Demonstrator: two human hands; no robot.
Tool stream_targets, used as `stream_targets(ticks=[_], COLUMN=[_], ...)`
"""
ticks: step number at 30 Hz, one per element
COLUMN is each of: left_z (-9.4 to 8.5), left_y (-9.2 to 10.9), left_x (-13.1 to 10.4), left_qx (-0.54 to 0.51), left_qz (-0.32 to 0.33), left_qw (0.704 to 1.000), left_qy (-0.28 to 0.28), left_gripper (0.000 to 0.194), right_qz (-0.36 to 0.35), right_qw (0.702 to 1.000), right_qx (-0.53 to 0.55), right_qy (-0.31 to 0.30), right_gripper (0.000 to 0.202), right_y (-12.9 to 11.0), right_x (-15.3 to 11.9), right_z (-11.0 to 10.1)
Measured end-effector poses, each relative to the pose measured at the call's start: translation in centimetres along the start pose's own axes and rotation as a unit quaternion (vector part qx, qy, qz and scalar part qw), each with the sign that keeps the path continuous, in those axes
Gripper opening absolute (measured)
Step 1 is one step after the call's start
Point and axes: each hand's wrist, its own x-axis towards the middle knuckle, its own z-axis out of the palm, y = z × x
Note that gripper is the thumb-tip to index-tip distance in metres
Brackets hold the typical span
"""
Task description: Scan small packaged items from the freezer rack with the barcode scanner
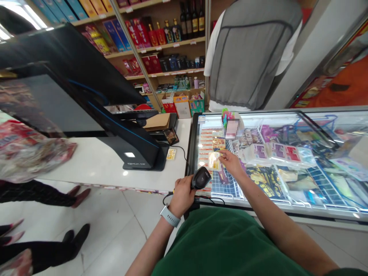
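My left hand, with a pale watch on its wrist, is wrapped round the handle of a black barcode scanner. The scanner's head points up and right, above the near left corner of the glass-topped freezer. Between the fingertips of my right hand is a small yellow-and-white packet, held over the freezer glass just beyond the scanner. Glare blurs its print. Another small yellow packet lies on the white counter to the left, beside the monitor's base.
A large black checkout monitor stands on the counter, with a small open box behind it. Plastic-wrapped packs lie at the far left. A person in a grey vest stands beyond the freezer. Stocked shelves line the back; people's legs show lower left.
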Motion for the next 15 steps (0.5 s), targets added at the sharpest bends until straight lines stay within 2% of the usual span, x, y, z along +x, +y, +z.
stream_targets(ticks=[6,15], left_z=[-0.9,-2.2], left_y=[-0.9,-2.8], left_x=[-1.1,-2.6], left_qx=[-0.065,-0.150], left_qz=[-0.037,-0.085], left_qw=[0.997,0.983], left_qy=[0.020,0.066], left_gripper=[0.043,0.031], right_qz=[0.065,0.137], right_qw=[0.995,0.978], right_qx=[0.047,0.061], right_qy=[-0.066,-0.149], right_gripper=[0.033,0.024], right_y=[-0.5,-2.0], right_x=[1.2,2.6], right_z=[4.8,15.8])
